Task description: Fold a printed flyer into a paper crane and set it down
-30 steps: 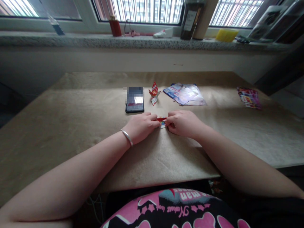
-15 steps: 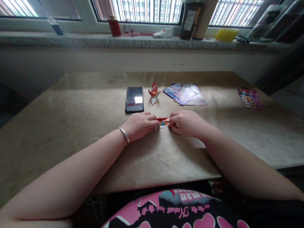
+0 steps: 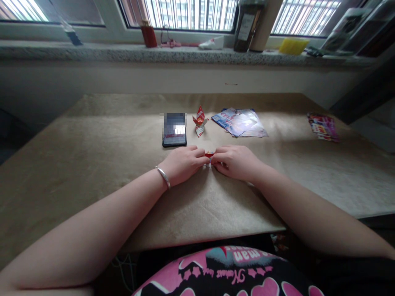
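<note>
A small folded piece of red and multicoloured paper [image 3: 209, 156] lies between my two hands on the brown paper-covered table [image 3: 92, 156]. My left hand [image 3: 182, 162], with a silver bangle on the wrist, pinches its left side with closed fingers. My right hand [image 3: 236, 161] pinches its right side; the fingertips of both hands nearly meet and hide most of the paper. A finished red paper crane [image 3: 200, 120] stands farther back, just beyond my hands.
A dark phone [image 3: 175, 130] lies left of the crane. A stack of glossy printed sheets [image 3: 240, 122] lies to its right, another colourful sheet [image 3: 322, 126] at the far right. The windowsill [image 3: 92, 51] holds a red cup [image 3: 149, 35], a dark jar [image 3: 247, 25] and a yellow object [image 3: 293, 45].
My hands have drawn closer together over the folded paper, so less of it shows than half a second ago. Nothing else on the table has moved.
</note>
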Demonstrator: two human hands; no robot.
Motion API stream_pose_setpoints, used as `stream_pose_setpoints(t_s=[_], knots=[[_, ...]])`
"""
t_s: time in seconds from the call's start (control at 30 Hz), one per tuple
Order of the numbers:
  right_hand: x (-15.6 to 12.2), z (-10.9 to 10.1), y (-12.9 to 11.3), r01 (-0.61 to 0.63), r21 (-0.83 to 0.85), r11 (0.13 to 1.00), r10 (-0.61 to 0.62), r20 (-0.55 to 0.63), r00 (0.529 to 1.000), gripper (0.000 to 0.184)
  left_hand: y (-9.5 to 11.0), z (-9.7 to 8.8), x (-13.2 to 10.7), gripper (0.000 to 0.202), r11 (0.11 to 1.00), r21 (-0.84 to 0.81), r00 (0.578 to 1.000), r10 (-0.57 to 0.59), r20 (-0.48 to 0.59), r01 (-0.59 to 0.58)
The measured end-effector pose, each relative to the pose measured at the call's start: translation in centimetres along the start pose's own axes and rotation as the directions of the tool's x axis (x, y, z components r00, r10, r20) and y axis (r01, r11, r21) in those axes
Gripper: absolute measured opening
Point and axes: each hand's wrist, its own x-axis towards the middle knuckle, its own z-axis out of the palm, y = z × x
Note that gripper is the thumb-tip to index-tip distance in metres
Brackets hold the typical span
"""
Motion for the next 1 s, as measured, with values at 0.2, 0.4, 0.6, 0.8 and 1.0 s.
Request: stream_pose_setpoints(t_s=[0.2, 0.4, 0.6, 0.8, 1.0], knots=[[0.2, 0.6, 0.1, -0.003, 0.002, 1.0, 0.003, -0.038, 0.999, 0.024, 0.0, 0.0, 0.0, 0.023, 1.0, -0.001, 1.0, 0.004, 0.002, -0.004], [0.4, 0.3, -0.4, 0.037, -0.069, 0.997, -0.039, -0.019, 0.999, 0.023, 0.0, 0.0, 0.1, 0.019, 1.0, 0.02, 1.0, 0.013, -0.008, -0.012], [0.3, 0.3, -0.2, 0.027, -0.065, 0.998, -0.029, -0.027, 0.999, 0.021, -0.4, -0.3, 0.1, 0.019, 0.999, -0.007, 0.999, 0.033, 0.039, -0.032], [0.1, 0.4, 0.1, 0.011, -0.042, 0.999, -0.012, -0.021, 1.0, 0.021, -1.0, -0.6, -0.2, 0.019, 0.995, -0.037, 0.993, 0.092, 0.071, -0.09], [0.0, 0.2, 0.2, 0.005, -0.038, 0.999, -0.005, -0.01, 1.0, 0.02, -1.3, -0.5, -0.4, 0.02, 0.995, -0.076, 0.994, 0.077, 0.073, -0.072]])
